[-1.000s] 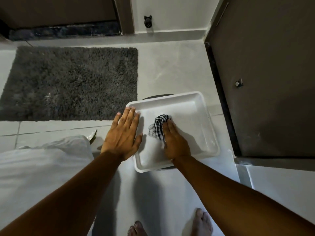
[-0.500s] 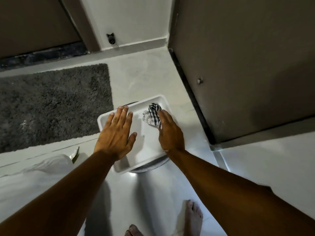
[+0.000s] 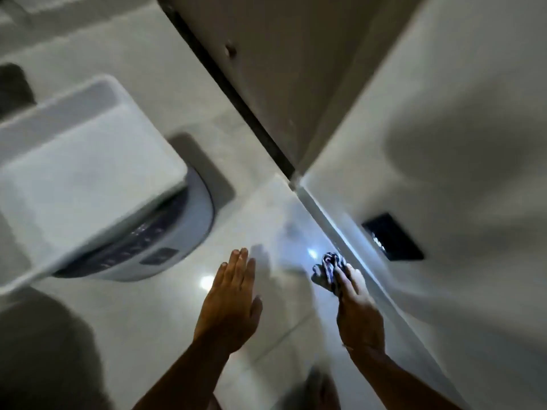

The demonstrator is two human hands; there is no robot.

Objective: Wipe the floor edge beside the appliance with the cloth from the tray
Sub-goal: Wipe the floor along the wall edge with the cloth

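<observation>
My right hand (image 3: 356,309) grips the checked black-and-white cloth (image 3: 330,266), bunched under its fingers and pressed down where the floor meets the white wall (image 3: 444,143) on the right. My left hand (image 3: 232,303) is flat with fingers extended over the glossy floor (image 3: 165,315), holding nothing. The white tray (image 3: 74,161) lies at the left, on top of a round white appliance (image 3: 177,232) with a dark control panel. The picture is blurred by motion.
A brown door (image 3: 281,69) with a dark threshold strip stands at the top centre. A black wall plate (image 3: 392,236) sits low on the right wall, just beyond the cloth. A corner of the dark mat (image 3: 13,84) shows at the far left.
My right hand lifted the cloth out of the tray and carried it right to the floor edge by the wall. My left hand left the tray. The view swung right and lower.
</observation>
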